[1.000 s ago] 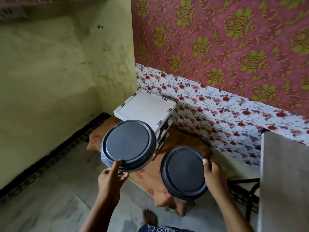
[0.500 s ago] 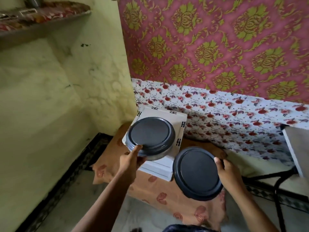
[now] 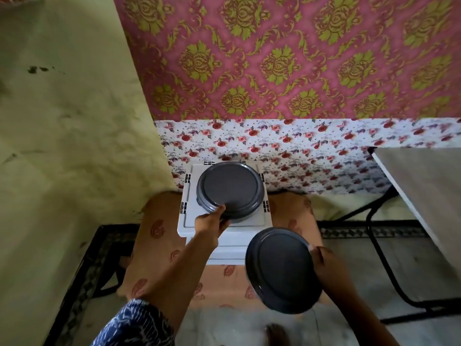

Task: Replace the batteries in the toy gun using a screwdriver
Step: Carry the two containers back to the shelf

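No toy gun, batteries or screwdriver are visible anywhere in the frame. At centre, the left hand (image 3: 209, 224) pinches the near rim of a dark round lidded container (image 3: 230, 192) resting on a white plastic box (image 3: 189, 222) (against the floral wall). At lower right, the right hand (image 3: 324, 262) grips a second dark container (image 3: 283, 269), held in the air, nearer the viewer. Which container matters next cannot be told.

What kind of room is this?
Probably a room in a home: patterned wallpaper on the wall, a cloth-covered seat in the corner with a white box on it, and a table beside.
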`<state>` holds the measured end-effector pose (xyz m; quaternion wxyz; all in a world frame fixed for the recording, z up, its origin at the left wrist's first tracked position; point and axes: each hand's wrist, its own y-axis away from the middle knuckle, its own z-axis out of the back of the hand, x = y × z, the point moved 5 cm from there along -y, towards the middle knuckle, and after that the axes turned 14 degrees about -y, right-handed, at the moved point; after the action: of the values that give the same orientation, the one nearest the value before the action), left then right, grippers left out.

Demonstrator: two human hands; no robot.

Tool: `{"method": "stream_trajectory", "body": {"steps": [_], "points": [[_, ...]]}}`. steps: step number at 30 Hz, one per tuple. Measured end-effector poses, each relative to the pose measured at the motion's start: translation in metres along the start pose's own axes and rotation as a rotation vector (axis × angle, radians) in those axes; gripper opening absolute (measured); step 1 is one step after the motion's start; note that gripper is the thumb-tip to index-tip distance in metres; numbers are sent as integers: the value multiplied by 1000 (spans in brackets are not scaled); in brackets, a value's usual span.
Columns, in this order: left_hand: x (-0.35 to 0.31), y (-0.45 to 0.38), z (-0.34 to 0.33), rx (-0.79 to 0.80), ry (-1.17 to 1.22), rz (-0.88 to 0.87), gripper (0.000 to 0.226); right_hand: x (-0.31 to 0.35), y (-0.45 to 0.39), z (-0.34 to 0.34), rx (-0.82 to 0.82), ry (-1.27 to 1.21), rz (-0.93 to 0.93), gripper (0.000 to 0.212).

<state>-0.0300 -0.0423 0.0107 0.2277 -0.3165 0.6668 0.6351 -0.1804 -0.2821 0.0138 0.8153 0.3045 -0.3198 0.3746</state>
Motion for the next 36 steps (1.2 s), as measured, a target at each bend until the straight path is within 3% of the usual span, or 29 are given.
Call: {"method": "stream_trajectory", "body": {"steps": [4, 8, 11, 13, 17, 23, 28, 32, 36], "points": [[0, -5, 2, -8, -104, -24, 21, 4, 12, -13, -51, 7, -30, 42], [16, 16, 15, -7, -321, -77, 51, 2, 27, -24, -80, 28, -99, 35], [38, 45, 34, -73, -529, -318, 48, -3, 35, -35, -86, 63, -102, 37], [66, 53, 47, -83, -662, -382, 43, -10, 39, -45, -78, 48, -137, 38], [120, 38, 65, 9, -807, -160, 45, -25, 37, -71, -52, 25, -159, 44], [143, 6, 63, 152, -660, -61, 34, -33, 10, -108, -10, 44, -207, 33], [140, -42, 63, 24, -519, -51, 15, -34, -21, -130, -131, -74, -133, 31], [139, -64, 59, -23, -416, -62, 19, -37, -23, -139, -249, -129, 23, 26], [150, -80, 54, -63, -364, -33, 22, -49, -11, -163, -146, -202, 152, 30]]}}
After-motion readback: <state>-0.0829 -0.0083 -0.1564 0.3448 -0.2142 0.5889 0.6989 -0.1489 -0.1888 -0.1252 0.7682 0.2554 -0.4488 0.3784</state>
